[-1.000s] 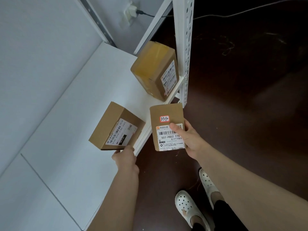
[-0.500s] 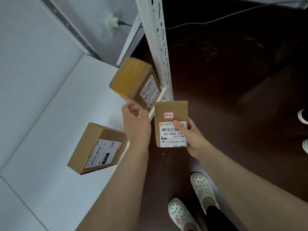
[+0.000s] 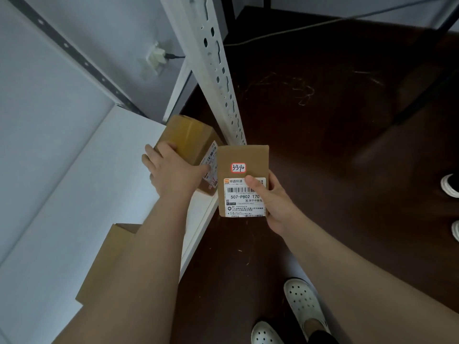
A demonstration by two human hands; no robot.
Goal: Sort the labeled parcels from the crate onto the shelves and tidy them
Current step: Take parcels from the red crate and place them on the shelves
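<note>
We count three cardboard parcels: the held parcel (image 3: 244, 157) at the centre of the frame, the taped parcel (image 3: 188, 137) just left of it, and the third parcel (image 3: 106, 264) at lower left, partly behind a forearm. Two hands show: the left hand (image 3: 173, 172) and the right hand (image 3: 275, 202). We find two printed labels, a large label (image 3: 238, 202) and a partly covered label (image 3: 211, 155), plus one red-edged sticker (image 3: 238, 167). One white shelf (image 3: 87, 194), one slotted upright (image 3: 218, 70), one grey strip (image 3: 74, 53) at upper left, one wall plug (image 3: 156, 57), one cable (image 3: 323, 23). Four shoes: an upper clog (image 3: 304, 301) and a lower clog (image 3: 264, 333) at the bottom, an upper shoe (image 3: 450, 184) and a lower shoe (image 3: 455, 229) at the right edge.
</note>
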